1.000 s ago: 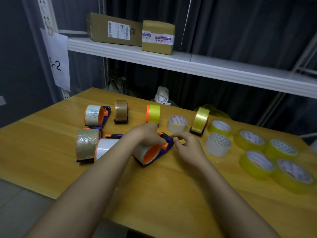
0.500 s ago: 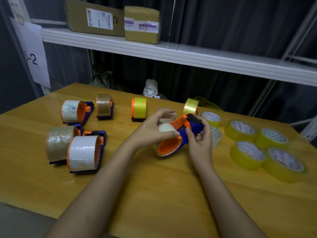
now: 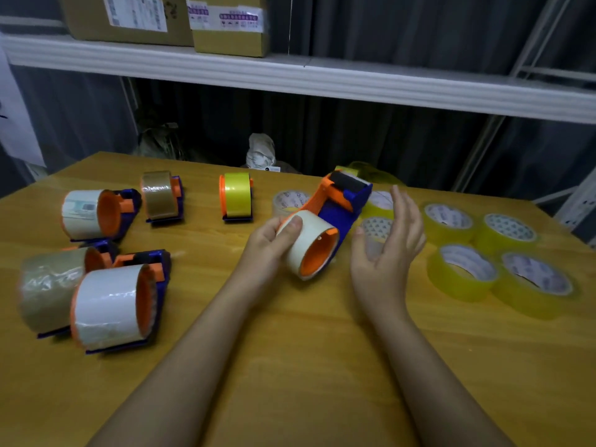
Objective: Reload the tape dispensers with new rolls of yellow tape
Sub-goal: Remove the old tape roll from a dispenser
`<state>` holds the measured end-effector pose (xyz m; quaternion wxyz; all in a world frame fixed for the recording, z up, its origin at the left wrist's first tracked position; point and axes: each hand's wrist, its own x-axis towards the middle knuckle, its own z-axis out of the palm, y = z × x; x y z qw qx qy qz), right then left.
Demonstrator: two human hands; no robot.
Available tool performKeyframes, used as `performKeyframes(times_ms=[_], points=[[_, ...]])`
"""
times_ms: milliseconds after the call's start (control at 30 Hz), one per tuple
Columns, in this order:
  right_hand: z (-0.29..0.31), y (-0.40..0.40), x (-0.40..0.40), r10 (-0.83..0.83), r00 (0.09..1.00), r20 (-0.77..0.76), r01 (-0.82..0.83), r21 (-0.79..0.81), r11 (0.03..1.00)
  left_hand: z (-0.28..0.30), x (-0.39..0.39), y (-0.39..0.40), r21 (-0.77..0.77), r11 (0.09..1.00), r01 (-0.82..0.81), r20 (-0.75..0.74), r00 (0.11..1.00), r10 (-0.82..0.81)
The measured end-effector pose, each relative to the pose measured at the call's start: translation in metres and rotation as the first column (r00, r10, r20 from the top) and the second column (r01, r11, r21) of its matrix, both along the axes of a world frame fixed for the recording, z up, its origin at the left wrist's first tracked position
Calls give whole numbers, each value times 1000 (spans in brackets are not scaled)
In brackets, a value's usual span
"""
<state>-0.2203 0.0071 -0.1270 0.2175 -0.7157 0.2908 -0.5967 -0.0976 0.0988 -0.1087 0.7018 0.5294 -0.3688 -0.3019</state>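
gripped dispenser (image 3: 325, 227) by its white roll (image 3: 303, 243) in left hand (image 3: 271, 243), lifted off desk (image 3: 290, 350); right hand (image 3: 387, 250) spread, just beside. could slip or tip, being held one-handed by the roll alone; yellow rolls (image 3: 461, 272) beyond right hand

Held dispenser (image 3: 325, 227) above table (image 3: 290, 366) centre — left hand (image 3: 267, 243) on its left, right hand (image 3: 387, 243) on its right. Five dispensers (image 3: 109, 304) sit left; loose rolls (image 3: 461, 272) lie right. Boxes (image 3: 225, 24) on shelf (image 3: 322, 79) behind.
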Motion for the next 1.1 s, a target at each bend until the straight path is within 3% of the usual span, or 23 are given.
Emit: performKeyframes(times_ms=[100, 167, 267, 433, 533, 767, 967, 1100], points=[[-4, 7, 1, 34, 992, -126, -48, -109, 993, -2, 1, -4, -49, 998, -27, -68, 997, 24], [-5, 11, 4, 172, 962, -210, -183, -35, 982, 0, -1, -5, -91, 996, 8, -118, 993, -19], [-4, 10, 5, 364, 908, -206, -342, 139, 930, 2, -3, 0, -139, 985, 102, -151, 981, -123], [-4, 7, -6, 458, 865, -205, -389, 305, 869, 2, -8, 9, -143, 971, 191, -197, 956, -217], [-4, 12, -8, 448, 848, -283, -381, 263, 887, -4, -9, 9, -110, 965, 239, -198, 946, -257], [0, 11, -5, 537, 841, -69, -494, 309, 813, -3, -4, 3, -99, 981, 167, -291, 938, -189], [-1, 14, -4, 560, 826, -61, -516, 316, 796, -2, -3, 4, -98, 986, 136, -239, 959, -156], [6, 10, -8, 656, 741, 147, -642, 444, 625, -3, 2, 5, -94, 991, 91, -142, 984, -104]])
